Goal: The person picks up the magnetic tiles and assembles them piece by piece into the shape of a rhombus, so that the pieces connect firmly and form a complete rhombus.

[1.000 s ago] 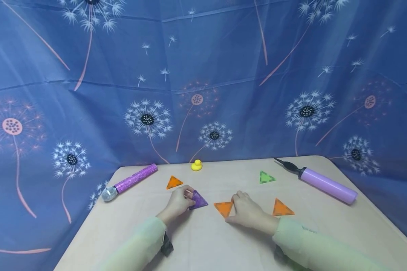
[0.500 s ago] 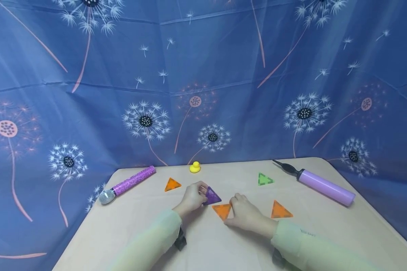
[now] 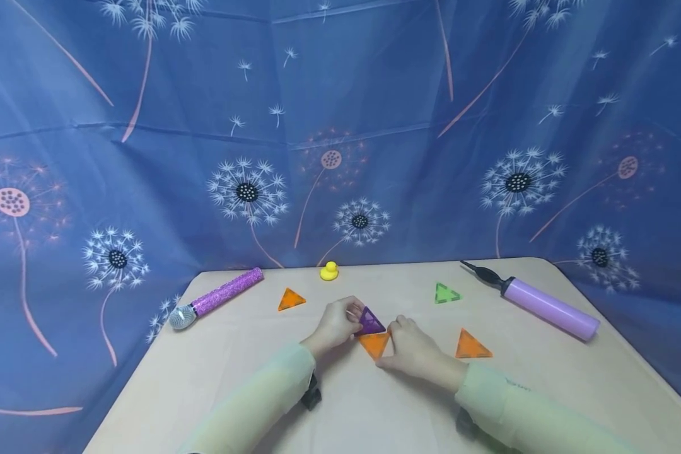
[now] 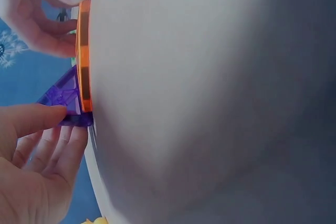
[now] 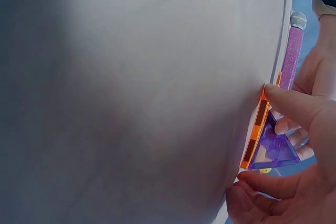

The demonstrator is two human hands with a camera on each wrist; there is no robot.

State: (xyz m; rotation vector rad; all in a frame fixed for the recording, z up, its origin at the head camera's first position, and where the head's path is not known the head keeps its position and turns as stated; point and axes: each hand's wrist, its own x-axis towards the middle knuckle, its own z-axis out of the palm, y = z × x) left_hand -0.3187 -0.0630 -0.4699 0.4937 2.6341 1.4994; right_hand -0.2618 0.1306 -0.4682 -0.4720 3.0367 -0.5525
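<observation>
My left hand (image 3: 335, 325) pinches a purple see-through triangular magnetic tile (image 3: 370, 322) between thumb and fingers. The tile's near edge meets the far edge of an orange triangular magnetic tile (image 3: 374, 345), whose point faces me. On the right, my right hand (image 3: 417, 352) holds that orange tile at its corners with thumb and fingertips. In the left wrist view the purple tile (image 4: 60, 97) looks tilted against the orange tile's edge (image 4: 84, 56). The right wrist view has the thumb on one corner of the orange tile (image 5: 256, 132) and the fingers by another.
A second orange triangle (image 3: 291, 300) lies back left, a third (image 3: 473, 345) to the right, and a green triangle (image 3: 447, 293) behind it. A yellow rubber duck (image 3: 329, 271) stands at the back edge. A glittery purple microphone (image 3: 227, 292) lies left, a lilac hand pump (image 3: 550, 308) right.
My left hand has carried the purple tile rightward until it meets the orange tile's far edge. My right hand has stayed nearly in place on the orange tile.
</observation>
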